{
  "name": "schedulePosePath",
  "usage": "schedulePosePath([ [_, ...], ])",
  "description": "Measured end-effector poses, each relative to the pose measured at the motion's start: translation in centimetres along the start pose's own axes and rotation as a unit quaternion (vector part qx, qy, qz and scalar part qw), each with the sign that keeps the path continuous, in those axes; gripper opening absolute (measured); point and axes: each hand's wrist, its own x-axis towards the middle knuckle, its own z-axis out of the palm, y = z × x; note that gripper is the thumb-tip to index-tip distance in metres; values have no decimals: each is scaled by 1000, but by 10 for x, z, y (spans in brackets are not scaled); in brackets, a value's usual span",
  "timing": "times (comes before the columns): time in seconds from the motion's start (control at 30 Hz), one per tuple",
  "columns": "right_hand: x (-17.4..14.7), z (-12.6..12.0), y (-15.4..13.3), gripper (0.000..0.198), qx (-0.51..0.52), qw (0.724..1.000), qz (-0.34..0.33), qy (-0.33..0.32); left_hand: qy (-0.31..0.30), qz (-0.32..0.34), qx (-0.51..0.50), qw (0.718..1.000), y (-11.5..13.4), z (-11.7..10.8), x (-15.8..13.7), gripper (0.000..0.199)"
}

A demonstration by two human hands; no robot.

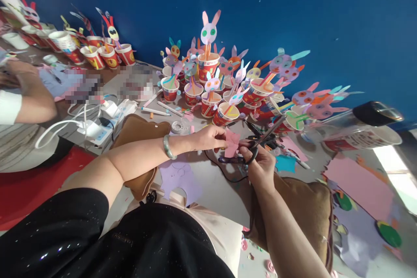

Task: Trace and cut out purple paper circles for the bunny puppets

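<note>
My left hand [210, 138], with a bracelet on its wrist, pinches the left edge of a small piece of pink paper [232, 142]. My right hand [263, 166] has its fingers in the dark handles of a pair of scissors [252, 152]. The blades point up and away to the right, and the pink paper is close beside the handles. Some of the right fingers are hidden behind the scissors and paper. Below my hands, a cut sheet of purple paper [180, 179] with drawn outlines lies on the table.
Paper cups [226, 114] with paper rabbit heads crowd the back. Brown cushions [301, 202] lie on both sides. A power strip [112, 124] with cables, a tape roll [180, 127] and markers [156, 111] are at left. Pink sheets [361, 182] and a clear bottle [345, 126] are right. Another person's arm [35, 91] is far left.
</note>
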Motion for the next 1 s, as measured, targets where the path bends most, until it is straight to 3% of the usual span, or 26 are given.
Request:
schedulePosePath([
  [0.27, -1, 4, 0, 23, 4, 1000, 3, -29, -10, -6, 44, 999, -11, 1, 3, 12],
  [0.4, -1, 5, 1, 27, 19, 999, 17, -41, -14, -26, 9, 1000, -13, 4, 3, 12],
  [0.77, 0, 3, -3, 30, 13, 999, 39, -23, 45, -14, 6, 999, -16, 6, 7, 3],
  [1.0, 1, 1, 4, 21, 23, 999, 37, -3, 0, 36, 115, 993, -18, 1, 4, 7],
])
